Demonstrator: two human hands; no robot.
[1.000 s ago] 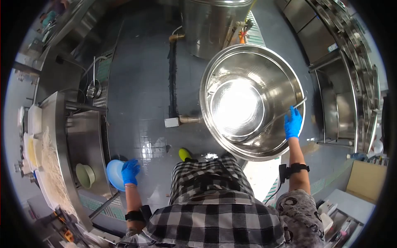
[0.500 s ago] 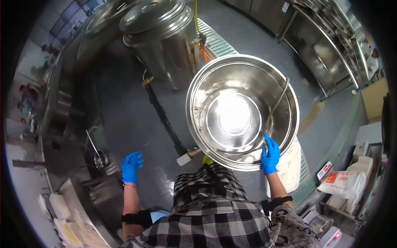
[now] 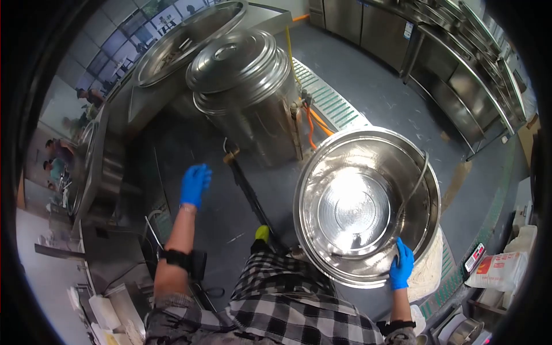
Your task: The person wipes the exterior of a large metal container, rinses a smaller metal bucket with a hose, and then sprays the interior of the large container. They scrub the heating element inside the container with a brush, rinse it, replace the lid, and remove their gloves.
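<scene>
My right hand (image 3: 401,264), in a blue glove, is closed at the near right rim of a large round metal basin (image 3: 322,259), with its fingertips inside. A thin curved grey length (image 3: 415,184), like a hose or handle, runs from the far right rim down the inner wall to those fingertips. My left hand (image 3: 196,183), also blue-gloved, is held out to the left over the dark floor. Its fingers are loosely bent and nothing is in them. A tall lidded metal pot (image 3: 253,115) stands beyond, between my left hand and the basin.
A dark bar (image 3: 248,190) lies along the floor near my foot. Orange hoses (image 3: 319,122) run beside the tall pot, next to a floor grate (image 3: 328,92). Steel counters (image 3: 356,26) line the back. A wide metal wok (image 3: 192,43) and a few people are at the left.
My left hand has moved forward, away from my body. The view has shifted, so the basin and tall pot appear lower and further right. My right hand stays at the basin's rim.
</scene>
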